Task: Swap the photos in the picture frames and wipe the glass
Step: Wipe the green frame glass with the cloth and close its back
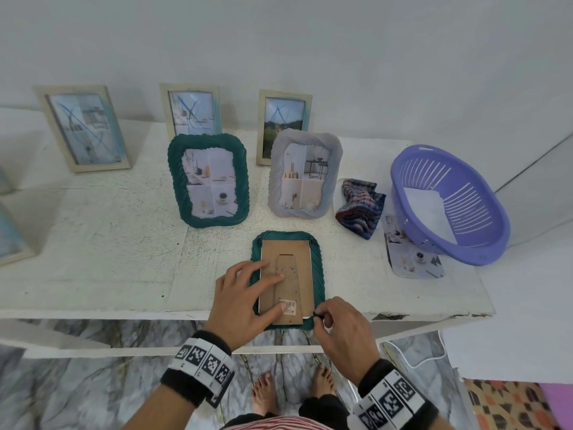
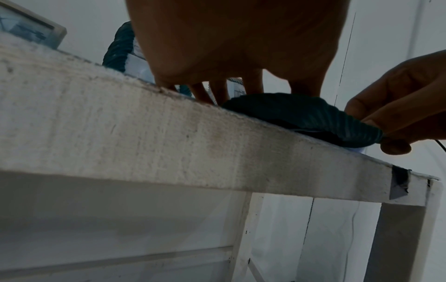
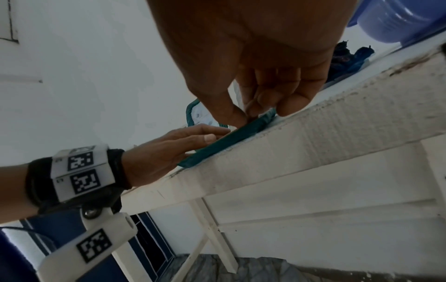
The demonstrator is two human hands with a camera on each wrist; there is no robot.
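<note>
A dark green picture frame [image 1: 317, 268] lies face down at the table's front edge, its brown cardboard backing [image 1: 286, 274] facing up. My left hand [image 1: 245, 294] rests flat on the backing with fingers spread, seen from below in the left wrist view [image 2: 217, 57]. My right hand [image 1: 336, 324] pinches a small black tab at the frame's near right corner [image 3: 251, 122]. A second green frame [image 1: 208, 180] and a grey frame [image 1: 305, 173] stand upright behind. A loose photo [image 1: 412, 259] lies at the right. A checked cloth [image 1: 359, 207] sits beside the grey frame.
A purple plastic basket [image 1: 449, 203] rests tilted at the table's right end, partly on the loose photo. Three pale wooden frames [image 1: 82, 128] with scribbled glass stand along the back wall. The white table's front edge [image 2: 169, 137] is right below my hands.
</note>
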